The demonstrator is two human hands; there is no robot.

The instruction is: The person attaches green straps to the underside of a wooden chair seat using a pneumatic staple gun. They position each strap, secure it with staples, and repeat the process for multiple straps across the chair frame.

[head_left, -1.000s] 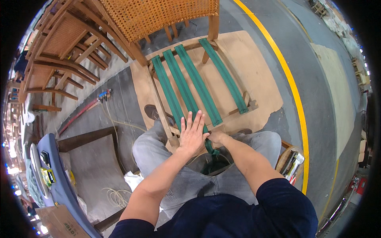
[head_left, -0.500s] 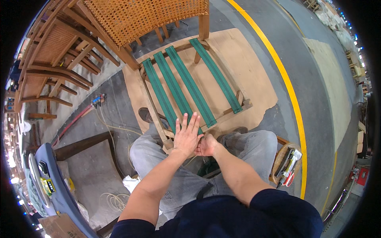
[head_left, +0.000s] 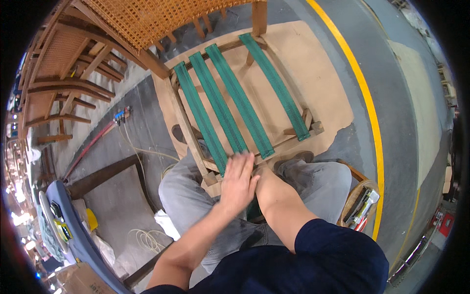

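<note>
A wooden chair frame [head_left: 186, 126] with a cane back [head_left: 171, 19] lies before me, with green webbing straps [head_left: 215, 100] running lengthwise across its seat opening. My left hand [head_left: 237, 182] rests flat, fingers stretched out and slightly blurred, over the near end of the second strap from the left at the front rail. Just beside it my right forearm [head_left: 279, 198] reaches to the same rail. The right hand itself is mostly hidden behind my left hand and the rail, so its fingers do not show. The other straps' near ends lie on the front rail.
Brown cardboard [head_left: 318, 83] lies under the chair. More cane chairs [head_left: 63, 93] are stacked at the left. On a round stool [head_left: 360, 206] by my right knee lie tools. A red hose [head_left: 93, 142] with blue fittings and a blue padded board [head_left: 81, 230] are at left.
My right hand has gone forward and down out of sight by the front rail. The left hand has shifted slightly, still flat. The whole view has tilted a little.
</note>
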